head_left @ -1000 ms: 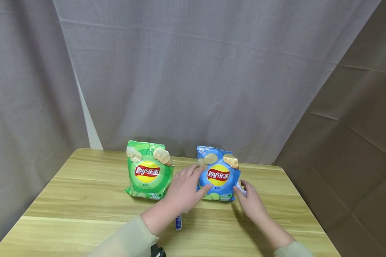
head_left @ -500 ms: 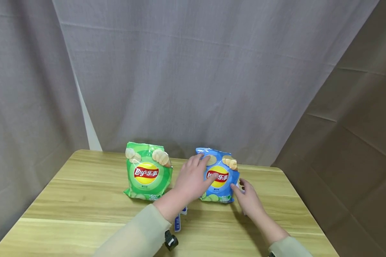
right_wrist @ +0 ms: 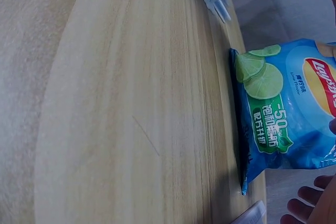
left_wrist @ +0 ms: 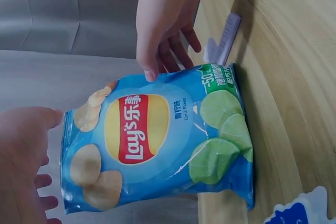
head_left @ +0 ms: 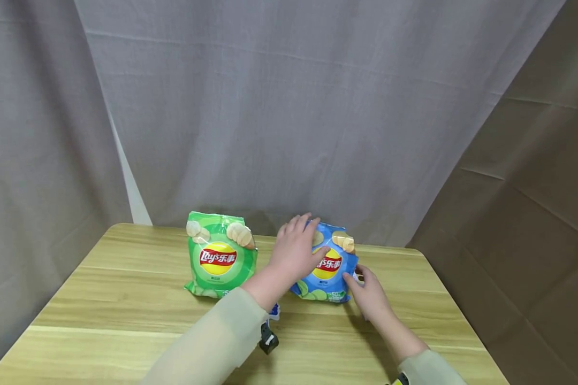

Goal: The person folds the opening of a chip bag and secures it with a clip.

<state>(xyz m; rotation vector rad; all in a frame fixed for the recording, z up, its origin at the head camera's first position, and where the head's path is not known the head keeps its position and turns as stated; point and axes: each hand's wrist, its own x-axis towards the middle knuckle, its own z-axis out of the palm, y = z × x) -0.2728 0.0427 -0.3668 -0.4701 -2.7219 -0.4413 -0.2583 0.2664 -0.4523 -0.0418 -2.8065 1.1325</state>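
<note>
A blue Lay's chip bag (head_left: pixel 334 275), lime flavour, stands upright on the wooden table. My left hand (head_left: pixel 296 251) is at its upper left corner, fingers spread, the thumb over the front in the head view. In the left wrist view my left hand (left_wrist: pixel 23 156) is beside the bag's top edge. My right hand (head_left: pixel 371 299) is at the bag's right side, its thumb touching the edge; the fingers look loose and apart in the right wrist view. A green Lay's chip bag (head_left: pixel 221 262) stands to the left, its lower right corner partly behind my left forearm.
A blue-and-white flat piece (head_left: pixel 274 312) lies on the table (head_left: pixel 101 321) near my left wrist, mostly covered. A pale purple strip (left_wrist: pixel 228 38) lies behind my right hand. Grey curtain (head_left: pixel 270 107) hangs behind the table.
My left hand has moved up and right, from the bag's left side to its upper left corner. The right hand has shifted slightly left; the blue bag leans a little more.
</note>
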